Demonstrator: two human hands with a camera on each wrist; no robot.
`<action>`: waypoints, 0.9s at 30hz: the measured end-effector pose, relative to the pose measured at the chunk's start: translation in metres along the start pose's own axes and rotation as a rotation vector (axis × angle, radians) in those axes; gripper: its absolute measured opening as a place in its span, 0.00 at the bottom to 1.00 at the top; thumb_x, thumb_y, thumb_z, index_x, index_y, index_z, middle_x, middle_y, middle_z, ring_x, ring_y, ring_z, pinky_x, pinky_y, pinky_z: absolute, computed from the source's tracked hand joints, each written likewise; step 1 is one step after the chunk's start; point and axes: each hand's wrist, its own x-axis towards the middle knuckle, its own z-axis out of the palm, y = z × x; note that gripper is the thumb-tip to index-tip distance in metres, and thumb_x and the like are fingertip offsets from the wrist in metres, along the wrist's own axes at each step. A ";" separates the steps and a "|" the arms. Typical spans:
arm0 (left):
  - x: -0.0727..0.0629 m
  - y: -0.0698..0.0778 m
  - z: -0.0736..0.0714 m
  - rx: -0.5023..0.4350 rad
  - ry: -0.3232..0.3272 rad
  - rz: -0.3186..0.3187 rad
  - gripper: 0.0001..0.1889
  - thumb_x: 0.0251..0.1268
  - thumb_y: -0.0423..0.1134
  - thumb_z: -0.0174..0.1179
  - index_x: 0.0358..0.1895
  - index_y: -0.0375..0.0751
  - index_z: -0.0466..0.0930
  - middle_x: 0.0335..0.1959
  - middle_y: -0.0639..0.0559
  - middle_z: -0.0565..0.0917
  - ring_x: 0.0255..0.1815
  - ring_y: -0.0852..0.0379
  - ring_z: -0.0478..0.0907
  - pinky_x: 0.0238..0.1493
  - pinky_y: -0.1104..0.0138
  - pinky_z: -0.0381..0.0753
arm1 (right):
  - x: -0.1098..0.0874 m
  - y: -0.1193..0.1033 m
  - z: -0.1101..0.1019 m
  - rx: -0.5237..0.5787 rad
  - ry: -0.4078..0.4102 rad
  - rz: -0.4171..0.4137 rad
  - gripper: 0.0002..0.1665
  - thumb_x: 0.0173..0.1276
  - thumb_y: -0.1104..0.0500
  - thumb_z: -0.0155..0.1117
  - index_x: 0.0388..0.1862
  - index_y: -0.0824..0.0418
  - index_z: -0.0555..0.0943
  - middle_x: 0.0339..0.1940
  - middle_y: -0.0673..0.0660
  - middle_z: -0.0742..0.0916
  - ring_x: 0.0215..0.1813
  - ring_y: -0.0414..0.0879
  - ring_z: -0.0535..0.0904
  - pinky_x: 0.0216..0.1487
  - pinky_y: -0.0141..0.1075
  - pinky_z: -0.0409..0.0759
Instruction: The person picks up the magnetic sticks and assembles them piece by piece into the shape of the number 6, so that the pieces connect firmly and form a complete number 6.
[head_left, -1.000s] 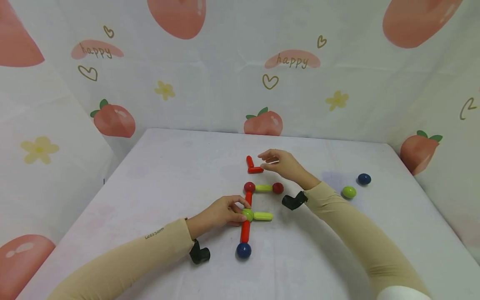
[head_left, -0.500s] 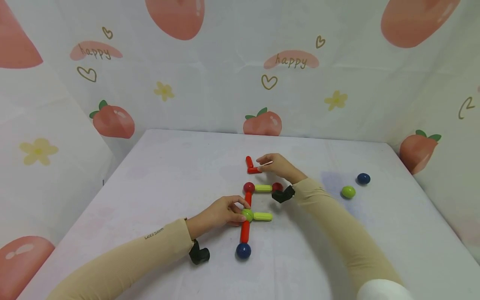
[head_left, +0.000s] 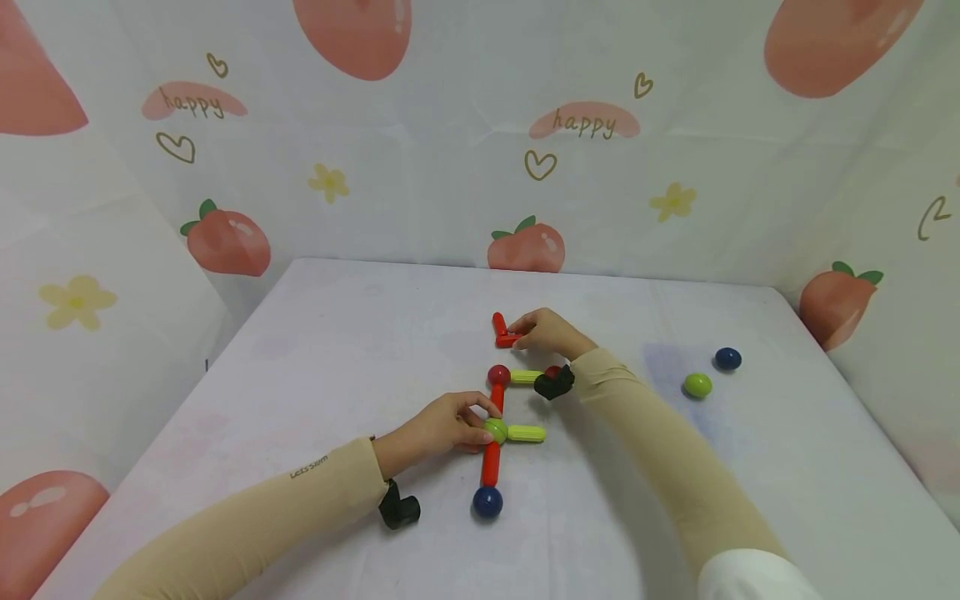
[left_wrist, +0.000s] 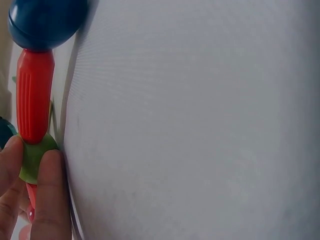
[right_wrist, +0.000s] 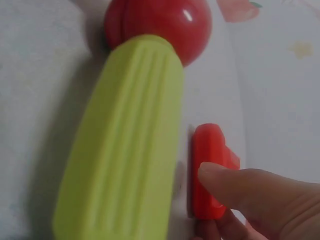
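Note:
My left hand (head_left: pixel 438 427) pinches the green ball (head_left: pixel 497 431) in the middle of a ball-and-rod assembly. Below that ball, a red rod (head_left: pixel 491 464) leads to a dark blue ball (head_left: pixel 487 502); above, another runs to a red ball (head_left: pixel 498 376). A yellow-green rod (head_left: pixel 527 433) sticks out to the right of the green ball. Farther back, my right hand (head_left: pixel 555 333) has thumb and fingers on a loose red rod (right_wrist: pixel 204 145), which lies on the table against a second loose red rod (head_left: pixel 498 322).
From the upper red ball, a yellow-green rod (head_left: pixel 525 377) reaches another red ball (right_wrist: pixel 170 25), partly hidden by the black wrist camera (head_left: pixel 555 382) in the head view. To the right lie a loose green ball (head_left: pixel 698 385) and a dark blue ball (head_left: pixel 727 359).
My right hand has moved left and closed its thumb and fingers on the loose red rod. My left hand has stayed on the green ball.

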 end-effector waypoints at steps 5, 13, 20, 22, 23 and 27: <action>0.000 0.000 0.000 -0.007 -0.007 0.000 0.14 0.55 0.31 0.64 0.46 0.43 0.78 0.36 0.45 0.80 0.32 0.59 0.81 0.38 0.66 0.85 | 0.003 0.000 -0.001 -0.017 -0.003 0.013 0.19 0.60 0.61 0.66 0.51 0.58 0.81 0.53 0.57 0.82 0.52 0.48 0.73 0.56 0.38 0.72; -0.001 -0.001 0.001 -0.013 -0.005 0.016 0.14 0.56 0.31 0.64 0.46 0.43 0.78 0.36 0.44 0.80 0.32 0.60 0.81 0.39 0.66 0.85 | -0.003 -0.002 -0.008 -0.107 -0.044 0.001 0.16 0.60 0.57 0.66 0.46 0.62 0.84 0.41 0.55 0.85 0.37 0.42 0.71 0.37 0.28 0.70; 0.000 0.000 0.001 0.001 0.006 0.005 0.14 0.56 0.31 0.64 0.46 0.43 0.78 0.36 0.44 0.80 0.32 0.59 0.80 0.38 0.66 0.85 | -0.013 0.000 -0.019 -0.111 -0.068 -0.011 0.15 0.62 0.56 0.64 0.47 0.61 0.83 0.41 0.54 0.85 0.38 0.42 0.72 0.39 0.28 0.71; 0.000 0.000 0.001 0.004 0.008 0.002 0.14 0.55 0.32 0.64 0.46 0.44 0.78 0.36 0.44 0.80 0.32 0.59 0.80 0.38 0.66 0.85 | -0.018 -0.001 -0.023 -0.088 -0.073 -0.011 0.15 0.62 0.56 0.64 0.47 0.61 0.83 0.41 0.54 0.85 0.39 0.43 0.74 0.41 0.29 0.74; 0.000 0.000 0.001 0.004 0.009 0.001 0.14 0.55 0.32 0.64 0.46 0.44 0.78 0.36 0.44 0.80 0.32 0.59 0.80 0.38 0.66 0.85 | -0.020 -0.001 -0.025 -0.077 -0.075 -0.014 0.15 0.62 0.56 0.64 0.47 0.61 0.83 0.42 0.55 0.85 0.40 0.44 0.75 0.43 0.30 0.76; 0.000 0.001 0.001 0.007 0.009 -0.005 0.14 0.55 0.32 0.65 0.46 0.44 0.78 0.37 0.45 0.80 0.33 0.59 0.80 0.38 0.66 0.85 | -0.030 -0.001 -0.032 -0.033 -0.079 -0.028 0.16 0.63 0.57 0.63 0.49 0.60 0.81 0.46 0.56 0.84 0.45 0.48 0.77 0.53 0.38 0.78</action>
